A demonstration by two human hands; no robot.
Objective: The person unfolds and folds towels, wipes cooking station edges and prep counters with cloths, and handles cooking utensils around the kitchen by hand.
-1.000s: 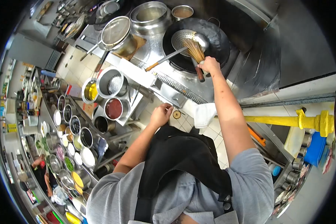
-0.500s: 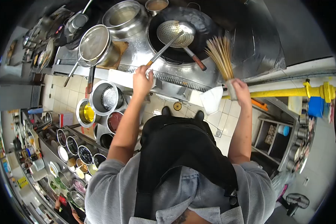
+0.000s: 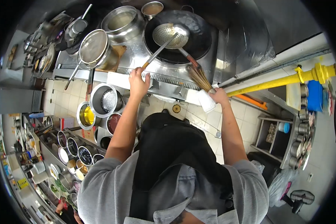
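My left hand (image 3: 139, 83) is at the stove's front edge, its fingers around the wooden handle end of a perforated skimmer (image 3: 162, 36). The skimmer lies in a black wok (image 3: 201, 31), and a metal ladle (image 3: 180, 33) with a red-brown handle rests beside it. Its handle points toward my right side. My right hand (image 3: 219, 96) grips the base of a bamboo brush (image 3: 200, 77), slightly blurred, whose bristles point up and left toward the ladle's handle. A white cloth (image 3: 206, 101) hangs just left of my right hand.
Left of the wok stand a large steel pot (image 3: 119, 20) and a mesh strainer (image 3: 93, 46) on another pot. Lower left are a bowl of yellow oil (image 3: 88, 116) and several containers. A yellow pipe (image 3: 272, 84) runs at right. A co-worker's arm (image 3: 60, 205) shows at lower left.
The brush was over the wok, swung out to the right, and is now back left near the ladle's handle. My left hand moved up from below the counter to the skimmer's handle.
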